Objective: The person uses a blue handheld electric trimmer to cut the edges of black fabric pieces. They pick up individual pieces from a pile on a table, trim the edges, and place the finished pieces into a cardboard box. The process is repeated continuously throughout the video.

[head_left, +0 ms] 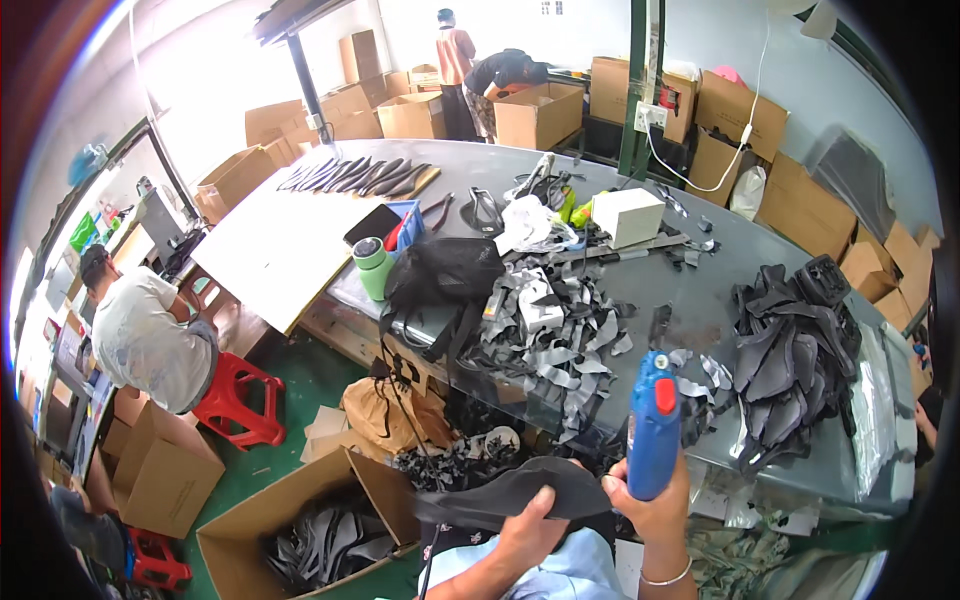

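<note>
My left hand [530,532] grips a long, dark grey, insole-shaped foam piece [478,497], thumb on top and fingers beneath it. The piece stretches leftward from my hands, over the edge of a box. My right hand [655,505] is wrapped round a blue hand tool [650,440] with a red button, held upright; what kind of tool it is I cannot tell. Its thumb is close to the right end of the foam piece, and I cannot tell whether they touch. An open carton [228,535] below on the left holds several similar dark pieces [330,545].
Before me, the grey table [700,285] bears dark scraps [575,345], a heap of dark pieces [795,370], a black bag [445,270], a green bottle [373,270] and a white box [628,217]. A person [155,335] sits left on a red stool [240,400]; two others are behind.
</note>
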### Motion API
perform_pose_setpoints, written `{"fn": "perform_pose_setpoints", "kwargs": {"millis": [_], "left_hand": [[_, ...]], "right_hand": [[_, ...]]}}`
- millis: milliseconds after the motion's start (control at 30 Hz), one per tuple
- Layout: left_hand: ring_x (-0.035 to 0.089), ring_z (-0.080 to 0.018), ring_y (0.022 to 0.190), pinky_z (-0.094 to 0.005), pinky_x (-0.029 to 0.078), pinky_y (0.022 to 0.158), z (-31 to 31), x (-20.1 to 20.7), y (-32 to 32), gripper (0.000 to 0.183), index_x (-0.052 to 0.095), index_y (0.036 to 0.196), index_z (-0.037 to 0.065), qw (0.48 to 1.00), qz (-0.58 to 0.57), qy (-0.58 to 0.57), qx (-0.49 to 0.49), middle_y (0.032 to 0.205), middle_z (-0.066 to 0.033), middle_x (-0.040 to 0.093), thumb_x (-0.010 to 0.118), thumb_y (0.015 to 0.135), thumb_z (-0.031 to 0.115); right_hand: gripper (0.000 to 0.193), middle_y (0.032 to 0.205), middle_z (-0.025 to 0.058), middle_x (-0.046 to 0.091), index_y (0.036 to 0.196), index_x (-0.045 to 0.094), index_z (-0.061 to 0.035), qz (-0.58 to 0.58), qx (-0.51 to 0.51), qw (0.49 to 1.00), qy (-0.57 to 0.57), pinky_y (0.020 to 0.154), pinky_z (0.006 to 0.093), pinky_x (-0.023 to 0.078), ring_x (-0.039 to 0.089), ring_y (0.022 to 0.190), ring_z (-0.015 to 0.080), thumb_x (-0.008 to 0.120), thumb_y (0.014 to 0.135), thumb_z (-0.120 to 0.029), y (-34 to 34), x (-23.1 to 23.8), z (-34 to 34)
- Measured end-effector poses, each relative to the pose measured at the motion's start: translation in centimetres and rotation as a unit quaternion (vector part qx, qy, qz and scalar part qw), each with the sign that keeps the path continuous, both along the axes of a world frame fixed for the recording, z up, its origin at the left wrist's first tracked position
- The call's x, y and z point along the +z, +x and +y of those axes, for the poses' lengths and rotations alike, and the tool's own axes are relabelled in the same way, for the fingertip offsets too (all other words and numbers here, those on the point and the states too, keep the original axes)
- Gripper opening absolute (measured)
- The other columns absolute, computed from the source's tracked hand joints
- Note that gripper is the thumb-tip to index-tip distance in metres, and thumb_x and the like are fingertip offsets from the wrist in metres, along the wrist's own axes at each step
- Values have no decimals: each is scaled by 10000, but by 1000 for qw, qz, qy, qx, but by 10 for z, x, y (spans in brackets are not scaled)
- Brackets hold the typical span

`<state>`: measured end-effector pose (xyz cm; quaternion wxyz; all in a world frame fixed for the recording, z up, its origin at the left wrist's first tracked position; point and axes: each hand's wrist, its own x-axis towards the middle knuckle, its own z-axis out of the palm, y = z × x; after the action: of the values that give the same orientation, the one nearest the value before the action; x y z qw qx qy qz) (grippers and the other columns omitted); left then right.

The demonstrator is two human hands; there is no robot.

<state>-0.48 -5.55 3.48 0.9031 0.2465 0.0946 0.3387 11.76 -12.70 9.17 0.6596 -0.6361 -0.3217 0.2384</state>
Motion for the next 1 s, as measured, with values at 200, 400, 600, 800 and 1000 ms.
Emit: {"fn": "perform_pose_setpoints", "kwargs": {"millis": [200,400,600,800,1000], "left_hand": [[513,-299,1128,-436,395,979,19,11,-11,518,452,1197,26,991,50,113,48,1147,-185,551,467,919,462],[501,-346,1147,-417,451,948,43,27,-18,518,418,1232,124,966,-24,105,233,1241,-185,505,389,922,539],[492,-368,1161,-410,447,964,44,25,-12,545,374,1257,160,902,-36,196,384,1269,-189,473,376,901,574],[488,-344,1169,-422,434,971,41,16,-12,561,355,1254,190,878,-35,228,420,1275,-190,461,419,871,597],[484,-335,1173,-439,399,992,39,16,-12,568,339,1254,187,864,5,281,417,1270,-204,460,411,874,604]], "right_hand": [[488,725,70,647,971,481,-9,-65,26,997,-39,621,267,511,637,646,129,823,649,-143,3,-12,-1],[574,695,140,639,982,487,18,-222,72,959,-162,585,329,525,662,613,248,827,646,-301,-17,-14,-16],[534,665,131,622,935,514,21,-315,119,934,-120,542,343,516,646,585,283,809,654,-324,-38,-8,-15],[535,723,183,595,990,501,-24,-297,124,938,-126,565,405,487,612,647,357,806,648,-298,-53,-4,-18],[549,748,179,605,1003,503,-27,-314,127,932,-125,581,406,494,625,674,355,808,651,-319,-53,-6,-20]]}}
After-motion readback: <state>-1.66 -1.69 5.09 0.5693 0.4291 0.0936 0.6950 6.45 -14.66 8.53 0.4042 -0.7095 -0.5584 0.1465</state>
